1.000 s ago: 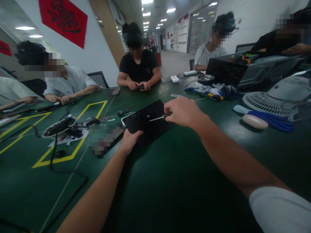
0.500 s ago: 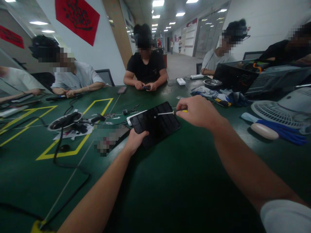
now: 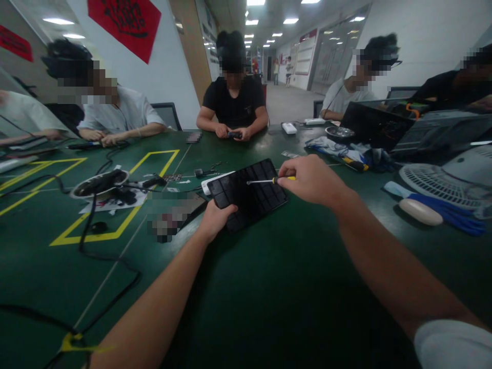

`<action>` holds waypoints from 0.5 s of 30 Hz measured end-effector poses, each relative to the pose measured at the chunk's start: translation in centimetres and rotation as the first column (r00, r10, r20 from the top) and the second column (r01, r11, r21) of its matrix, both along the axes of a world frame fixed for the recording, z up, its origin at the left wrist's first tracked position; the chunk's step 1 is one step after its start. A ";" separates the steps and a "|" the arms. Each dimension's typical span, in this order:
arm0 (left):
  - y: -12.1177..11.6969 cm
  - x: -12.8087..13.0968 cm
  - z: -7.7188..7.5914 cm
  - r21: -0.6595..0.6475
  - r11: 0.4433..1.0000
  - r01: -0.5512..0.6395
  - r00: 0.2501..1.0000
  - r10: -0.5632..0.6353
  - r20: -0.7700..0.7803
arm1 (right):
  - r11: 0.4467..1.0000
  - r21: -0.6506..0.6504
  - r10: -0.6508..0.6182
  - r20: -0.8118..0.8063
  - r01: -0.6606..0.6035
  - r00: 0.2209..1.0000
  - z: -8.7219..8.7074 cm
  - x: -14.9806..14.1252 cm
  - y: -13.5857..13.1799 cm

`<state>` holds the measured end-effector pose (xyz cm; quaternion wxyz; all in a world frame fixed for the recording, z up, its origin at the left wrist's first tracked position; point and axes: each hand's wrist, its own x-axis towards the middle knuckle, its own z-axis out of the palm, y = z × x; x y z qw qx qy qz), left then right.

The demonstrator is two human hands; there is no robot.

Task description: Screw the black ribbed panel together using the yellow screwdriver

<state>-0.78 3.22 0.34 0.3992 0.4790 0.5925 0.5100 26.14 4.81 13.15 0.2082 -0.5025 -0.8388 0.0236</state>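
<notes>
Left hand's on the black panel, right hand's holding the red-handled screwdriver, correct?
Not red: in the head view, the screwdriver has a yellow handle. The left hand is on the black panel, and the right hand holds the screwdriver.

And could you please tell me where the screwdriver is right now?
In the head view, the screwdriver is just right of centre, held in the right hand and pointing left over the black panel.
</notes>
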 end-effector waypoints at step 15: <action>0.3 -0.2 -0.2 0.010 1.000 0.004 1.000 -0.004 0.013 | 0.999 -0.022 -0.029 0.031 0.030 0.999 -0.2 -0.3 -0.2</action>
